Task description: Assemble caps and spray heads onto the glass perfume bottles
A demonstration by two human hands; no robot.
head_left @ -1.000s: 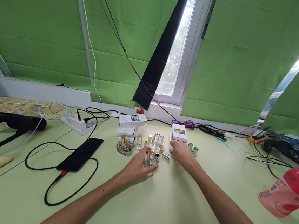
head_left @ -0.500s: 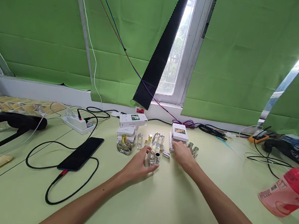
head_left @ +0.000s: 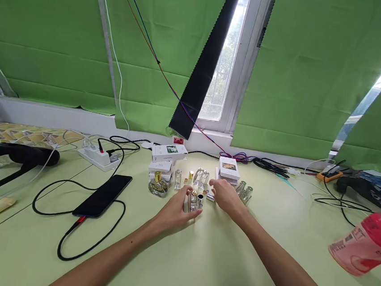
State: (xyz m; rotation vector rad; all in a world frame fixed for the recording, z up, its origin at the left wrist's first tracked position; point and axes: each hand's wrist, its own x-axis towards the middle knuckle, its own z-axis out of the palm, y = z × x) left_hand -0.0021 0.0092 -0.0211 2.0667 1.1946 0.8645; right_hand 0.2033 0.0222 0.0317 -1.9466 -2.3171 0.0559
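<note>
My left hand [head_left: 178, 205] is curled around a clear glass perfume bottle [head_left: 193, 202], its thumb near the base and its fingers behind. Right beside that bottle stands a small silver cap [head_left: 200, 199]. My right hand [head_left: 227, 195] hovers to the right, palm down and fingers pointing left, a small gap between thumb and forefinger; nothing shows in it. Below its fingertips lies a silver tube-shaped cap [head_left: 209, 196], partly covered. Behind are more clear bottles [head_left: 202, 178], a slim bottle [head_left: 178, 179], a gold cap [head_left: 191, 175] and a gold-capped round bottle [head_left: 158, 185].
White boxes stand in a left stack [head_left: 168, 153] and a right stack [head_left: 229, 168]. Silver-topped bottles [head_left: 245, 192] lie beside my right wrist. A phone [head_left: 103, 195] with its cable lies left, a power strip [head_left: 99, 156] behind it. A pink container [head_left: 364, 243] stands far right.
My right hand has moved left from the right-hand box stack to above the lying silver cap. My left hand stays on the perfume bottle.
</note>
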